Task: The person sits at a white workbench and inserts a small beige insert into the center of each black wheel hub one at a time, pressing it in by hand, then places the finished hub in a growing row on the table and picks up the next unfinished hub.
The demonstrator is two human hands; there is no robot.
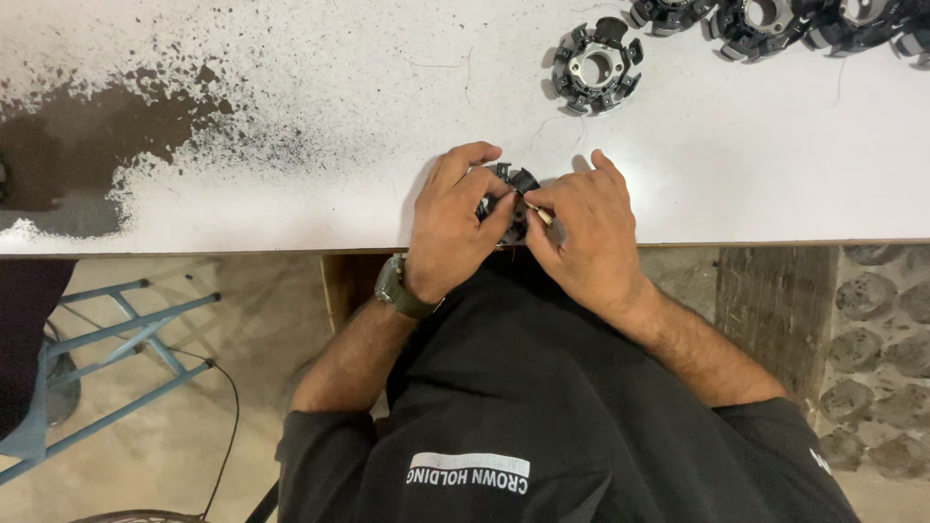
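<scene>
I read this location as a workshop. Evidence: a white workbench (291, 126) with worn, chipped paint at upper left; several black toothed stator cores (597, 66) along the top right edge; bare concrete floor (194, 407) and a blue metal frame (126, 329) at lower left.

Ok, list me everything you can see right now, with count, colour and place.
Held stator core: one, black, at the near table edge, between both hands.
Loose stator core: one, black and silver, on the table beyond the hands.
Row of stator cores: about four, cut off by the frame, black and silver, far right table edge.
Table: one, white, dark worn patch at left.
Blue frame: one, on the floor at left.
Wristwatch: one, dark green, left wrist.
Left hand: gripping the held core.
Right hand: pinching a small pale piece against it.
</scene>
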